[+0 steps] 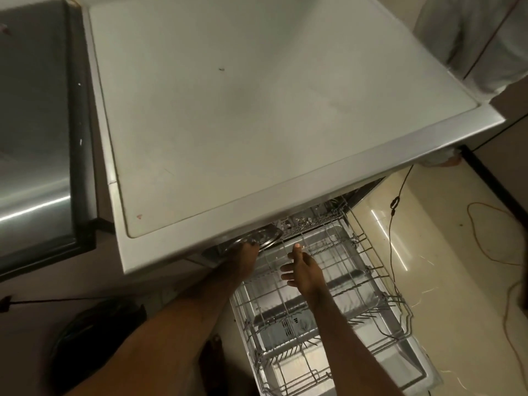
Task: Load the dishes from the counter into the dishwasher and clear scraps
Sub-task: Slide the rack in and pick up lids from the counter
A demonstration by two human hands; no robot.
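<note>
Left hand [243, 254] grips steel plate [264, 236] under counter [228, 124]; right hand [303, 267] spread wide over rack [355, 242]. Risk: plate clips counter edge, slips.

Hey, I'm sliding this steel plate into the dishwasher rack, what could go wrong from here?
The steel plate sits right under the counter edge; lifting could knock it. Your left hand holds only its rim, so it might slip onto the rack. The black cable on the floor beside it could trip you.
</note>
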